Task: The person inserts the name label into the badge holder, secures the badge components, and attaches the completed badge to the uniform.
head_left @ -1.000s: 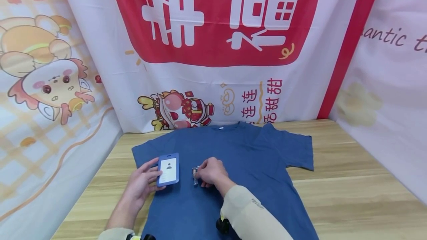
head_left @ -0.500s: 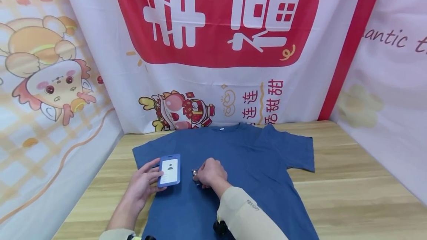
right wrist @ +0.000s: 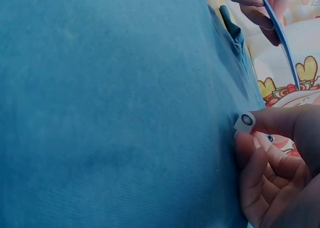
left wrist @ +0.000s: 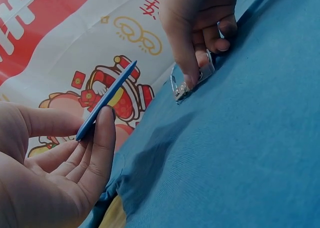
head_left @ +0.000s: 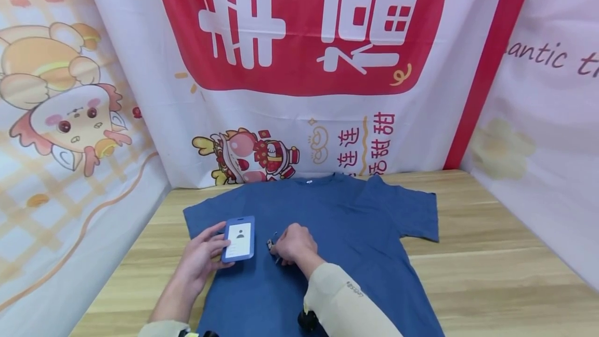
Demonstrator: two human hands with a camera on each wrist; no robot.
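My left hand (head_left: 202, 254) grips a blue ID badge holder (head_left: 241, 238) by its left edge, its white card with a person icon facing up. In the left wrist view the badge holder (left wrist: 107, 100) appears edge-on, raised above the shirt. To the right of it, my right hand (head_left: 297, 243) pinches a small badge clip (head_left: 270, 245) with metal parts and a clear strap. The right wrist view shows the strap's round snap (right wrist: 246, 120) between thumb and finger, close over the cloth. Under both hands lies a dark blue T-shirt (head_left: 346, 222), spread flat.
The shirt lies on a wood-grain table (head_left: 486, 254), its neckline toward the back edge. A printed white and red cloth (head_left: 262, 103) hangs behind, and more printed cloth (head_left: 107, 212) stands along the left and right sides.
The badge clip has turned in my right fingers, from hanging nearly upright to slanting. My left hand and the badge holder have hardly moved.
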